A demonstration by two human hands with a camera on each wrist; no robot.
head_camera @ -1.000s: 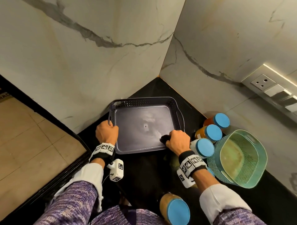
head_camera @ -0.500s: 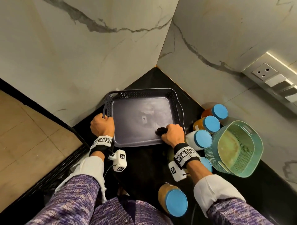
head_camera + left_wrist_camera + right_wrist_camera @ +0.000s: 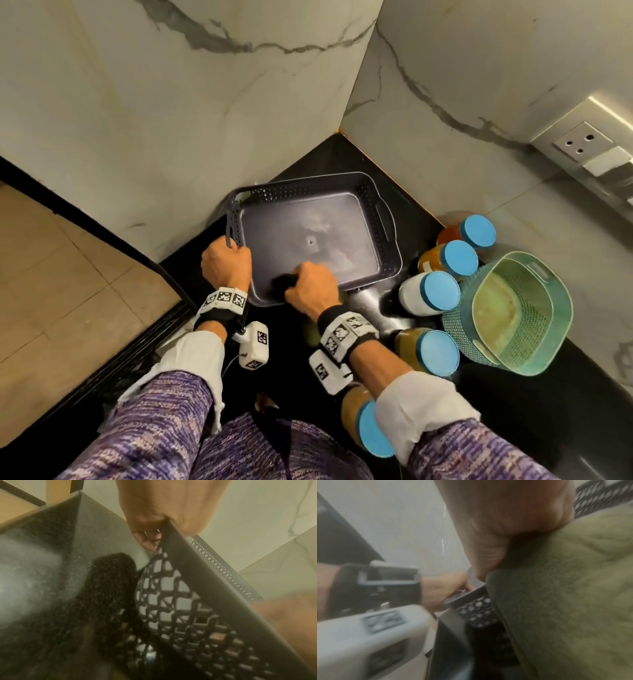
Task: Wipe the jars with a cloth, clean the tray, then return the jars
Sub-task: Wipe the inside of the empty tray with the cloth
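Head view: one dark grey tray (image 3: 373, 202) sits on the black counter (image 3: 404, 164) in the corner between two marble walls, its long axis running left to right, lattice rim up, the near long side toward the person. Left hand (image 3: 224, 263) is curled round the tray's left rim at the near corner. Right hand (image 3: 311, 284) is fisted on a dark cloth (image 3: 281, 282), pressing it to the tray floor near the front edge. Five blue-lidded jars, all outside the tray on the counter to its right and front: red jar (image 3: 474, 231) farthest back, orange jar (image 3: 452, 258) next, white jar (image 3: 430, 293) nearest the tray's right corner, amber jar (image 3: 430, 353) beside the right forearm, one more jar (image 3: 368, 430) partly hidden under the right sleeve. Two teal baskets (image 3: 555, 308) nested, well right of the tray, just beside the jars.

Left wrist view: left hand (image 3: 168, 507) grips the tray's rim (image 3: 214, 582), fingers (image 3: 147, 542) wrapped under it against the lattice wall. Counter shows through the holes.

Right wrist view: blurred. Right hand (image 3: 510, 513) is clamped on the cloth (image 3: 570, 588), which looks olive-green here and fills the right side. Left hand (image 3: 443, 588) visible beyond, holding the tray's edge.
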